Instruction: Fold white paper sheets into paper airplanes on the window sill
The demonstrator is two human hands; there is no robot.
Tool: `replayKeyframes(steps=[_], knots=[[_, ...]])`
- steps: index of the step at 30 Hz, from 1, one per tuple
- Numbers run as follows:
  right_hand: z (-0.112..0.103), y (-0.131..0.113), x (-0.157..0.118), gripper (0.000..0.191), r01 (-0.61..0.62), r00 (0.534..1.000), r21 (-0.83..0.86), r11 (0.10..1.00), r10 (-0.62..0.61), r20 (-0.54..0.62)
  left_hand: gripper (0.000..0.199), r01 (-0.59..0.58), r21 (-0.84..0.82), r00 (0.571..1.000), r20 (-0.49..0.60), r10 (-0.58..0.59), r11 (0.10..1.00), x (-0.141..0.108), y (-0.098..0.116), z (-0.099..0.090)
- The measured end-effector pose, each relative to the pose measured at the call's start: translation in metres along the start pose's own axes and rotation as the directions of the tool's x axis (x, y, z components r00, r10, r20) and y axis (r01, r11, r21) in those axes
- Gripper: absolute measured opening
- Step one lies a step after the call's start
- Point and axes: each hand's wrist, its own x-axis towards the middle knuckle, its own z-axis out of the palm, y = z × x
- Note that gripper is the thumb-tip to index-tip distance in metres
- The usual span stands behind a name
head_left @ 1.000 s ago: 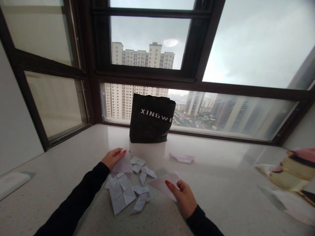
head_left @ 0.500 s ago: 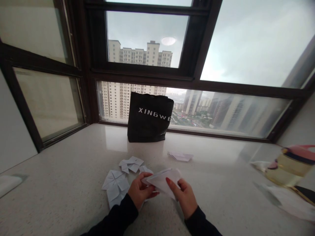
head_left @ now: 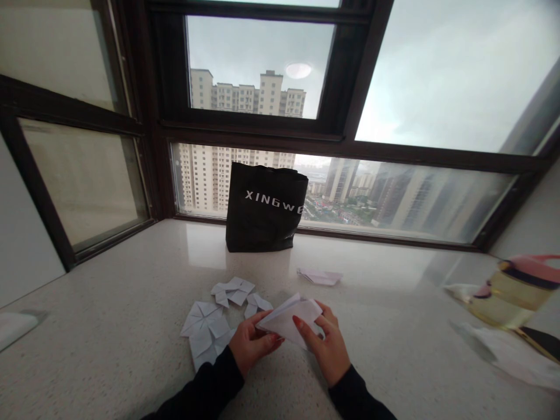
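Observation:
Both my hands hold one piece of folded white paper (head_left: 286, 318) above the counter. My left hand (head_left: 252, 345) pinches its left corner between thumb and fingers. My right hand (head_left: 322, 338) grips the right side, thumb on the face towards me and fingers behind it. Left of my hands lie flat folded paper shapes: a larger creased one (head_left: 205, 326), partly covered by my left sleeve, a smaller one (head_left: 234, 290) beyond it, and another small one (head_left: 257, 304) just past my left fingers. Farther back rests a paper boat-like fold (head_left: 319, 276).
A black bag (head_left: 266, 216) stands by the window on the speckled pale counter (head_left: 385, 326). At the right are a yellowish container with a pink top (head_left: 511, 294), a dark flat object (head_left: 540, 341) and a crumpled white sheet or wrapper (head_left: 510, 356). Something white (head_left: 17, 326) lies at the far left.
The folded paper has tilted more upright in my hands, and my right fingers have shifted behind its upper edge. The small paper shape past my left hand now shows more fully.

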Motion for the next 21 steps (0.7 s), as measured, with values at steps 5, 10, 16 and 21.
replayKeyframes(steps=[5, 10, 16, 21], knots=[[0.0007, 0.0021, -0.0003, 0.023, -0.001, 1.0, 0.034, 0.999, 0.0, 0.018, 0.049, 0.02, 0.055, 1.0, -0.014, -0.019, 0.998, 0.0, 0.0002, 0.0019], [0.0011, 0.0008, 0.0002, 0.022, -0.005, 0.999, 0.017, 1.0, 0.005, 0.039, 0.049, 0.044, 0.084, 0.999, -0.019, -0.042, 0.996, -0.0004, 0.0007, 0.0037], [0.0021, 0.0034, 0.0006, 0.021, -0.012, 0.999, 0.038, 0.999, 0.01, 0.042, 0.049, 0.05, 0.106, 0.999, -0.016, -0.048, 0.993, -0.0021, 0.0014, 0.0038], [0.0044, 0.0022, -0.0019, 0.025, -0.065, 0.998, 0.124, 0.99, 0.062, 0.031, 0.048, 0.04, 0.125, 0.999, -0.006, -0.039, 0.991, -0.0019, 0.0014, 0.0026]])
